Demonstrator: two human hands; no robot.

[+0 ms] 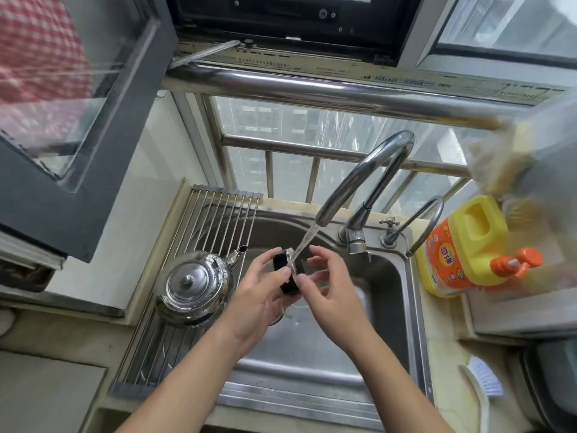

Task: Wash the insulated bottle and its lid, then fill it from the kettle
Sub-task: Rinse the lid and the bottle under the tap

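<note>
Both hands hold the black lid under the running tap, over the sink.

The left hand point(259, 295) has its fingers and thumb curled round the black lid point(281, 263) and grips it on its side. The right hand point(331, 292) meets it from the other side, thumb and a fingertip pinching the lid's pale rim, its other fingers loosely spread. Water point(307, 237) from the tap point(374, 164), beyond the hands, falls onto the lid just past the fingertips. The sink point(387, 276) lies below both hands. The steel kettle point(193, 285) stands upright just left of the left hand on a roll-up rack point(218, 210). A yellow detergent jug point(468, 245) is well right of the right hand, on the bench point(446, 354). A brush point(487, 382) lies nearer, also to the right.
</note>
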